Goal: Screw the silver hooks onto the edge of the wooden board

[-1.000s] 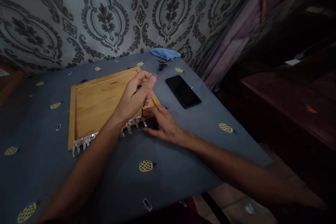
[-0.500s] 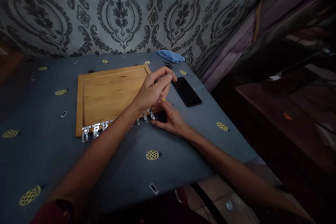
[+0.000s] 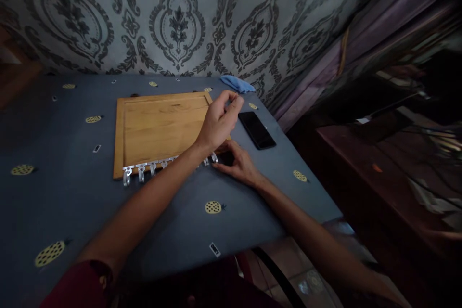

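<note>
A wooden board (image 3: 162, 125) with a raised frame lies flat on the table. Along its near edge runs a row of several silver metal hooks (image 3: 153, 168), partly hidden behind my left forearm. Above the board's right side, my left hand (image 3: 221, 118) is closed in a pinch; what sits between the fingertips is too small to make out. My right hand (image 3: 240, 163) grips the board's near right corner, beside the last hooks, its thumb below and its fingers over the edge.
A black smartphone (image 3: 257, 130) lies right of the board. At the table's back right is a blue cloth (image 3: 238, 84). The blue tablecloth (image 3: 173, 231) has a pineapple print. A patterned curtain (image 3: 176, 19) hangs behind, and a dark red surface (image 3: 353, 168) stands right.
My left hand has risen slightly from the hooks at the board's right corner, still pinched. My right hand stays at the corner. The camera view has shifted a little.
</note>
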The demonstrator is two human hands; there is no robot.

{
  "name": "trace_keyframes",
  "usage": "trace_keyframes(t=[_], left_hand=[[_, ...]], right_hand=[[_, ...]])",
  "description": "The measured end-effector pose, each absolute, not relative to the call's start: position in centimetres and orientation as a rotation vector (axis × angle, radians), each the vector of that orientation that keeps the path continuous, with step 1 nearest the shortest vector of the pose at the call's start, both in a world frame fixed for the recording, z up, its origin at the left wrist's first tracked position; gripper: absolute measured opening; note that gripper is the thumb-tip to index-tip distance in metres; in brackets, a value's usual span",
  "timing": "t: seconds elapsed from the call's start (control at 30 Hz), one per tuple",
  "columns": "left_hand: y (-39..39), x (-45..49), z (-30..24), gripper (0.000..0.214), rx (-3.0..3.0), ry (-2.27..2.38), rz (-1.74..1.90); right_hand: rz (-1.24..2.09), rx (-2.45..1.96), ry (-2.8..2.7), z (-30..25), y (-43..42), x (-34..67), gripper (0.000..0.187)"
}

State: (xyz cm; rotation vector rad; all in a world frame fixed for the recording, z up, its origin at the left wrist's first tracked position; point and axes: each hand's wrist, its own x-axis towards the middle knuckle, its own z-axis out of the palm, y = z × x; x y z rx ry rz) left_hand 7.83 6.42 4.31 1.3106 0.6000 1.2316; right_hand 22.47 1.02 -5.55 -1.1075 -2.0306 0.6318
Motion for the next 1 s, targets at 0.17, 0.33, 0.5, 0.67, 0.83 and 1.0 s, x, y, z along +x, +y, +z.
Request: trace_keyframes(t=[0.17,0.33,0.5,0.67,0.83,1.0], left_hand=[[6.5,6.8,4.7,0.029,1.37,0.323,1.036],[6.7,6.3,4.8,0.027,1.463,0.269,0.865],[7.0,6.9,4.5,0.03,1.538,0.635,1.182],[6.7,7.7,4.5,0.028,1.429,0.719,1.253],[6.4,7.3,4.8,0.031,1.301,0.547,1.106],[6.0,6.5,5.4,0.041,1.366,0.374,0.892]], right_hand=[[0.68,-1.138,-2.011,-5.6,0.9,22.4,0.043],[0.715,-1.177,-1.99,-5.5,0.7,22.3,0.041],[0.685,-1.136,-2.007,-5.3,0.8,22.3,0.04],[0.687,-1.161,-2.005,-5.3,0.8,22.3,0.042],[0.693,-1.153,-1.997,-5.4,0.8,22.4,0.044],[0.679,-1.169,-1.999,-5.4,0.8,22.4,0.043]])
